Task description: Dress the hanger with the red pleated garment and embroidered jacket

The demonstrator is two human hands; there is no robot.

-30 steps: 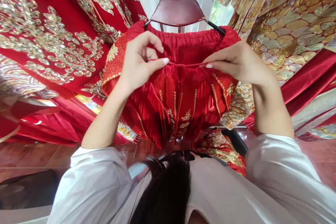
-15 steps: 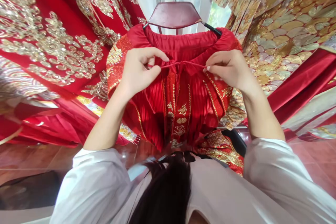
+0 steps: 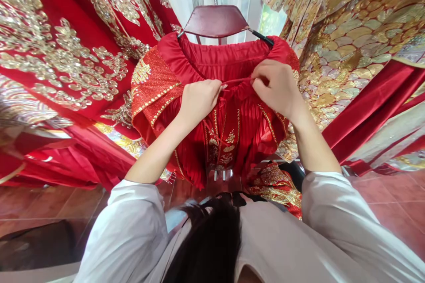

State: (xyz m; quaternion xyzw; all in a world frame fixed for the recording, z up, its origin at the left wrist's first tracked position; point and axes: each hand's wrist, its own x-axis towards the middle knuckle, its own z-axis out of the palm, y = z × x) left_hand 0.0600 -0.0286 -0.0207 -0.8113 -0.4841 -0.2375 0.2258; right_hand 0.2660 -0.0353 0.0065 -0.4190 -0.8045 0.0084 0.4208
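Note:
A red pleated skirt (image 3: pixel 195 150) with gold embroidery and beaded trim hangs by its gathered waistband from a dark red hanger (image 3: pixel 215 21). A thin red drawstring (image 3: pixel 236 81) runs taut across the front of the waistband between my hands. My left hand (image 3: pixel 202 101) has its fingers closed in a pinch on the drawstring near the middle. To the right, my right hand (image 3: pixel 275 88) pinches the same string, its thumb and forefinger curled together. The bow or knot is partly hidden behind my left fingertips.
Red garments with silver-gold beadwork (image 3: pixel 89 62) hang on the left. A gold scale-patterned garment (image 3: pixel 352 44) hangs close on the right. Below lies red and gold embroidered fabric (image 3: pixel 277 190). A dark bag-like object (image 3: pixel 36 245) rests on the tiled floor (image 3: pixel 398 199) at lower left.
My left hand has moved right, to the middle of the drawstring. My right hand has shifted slightly left and turned. The bow seen earlier at the middle is less visible.

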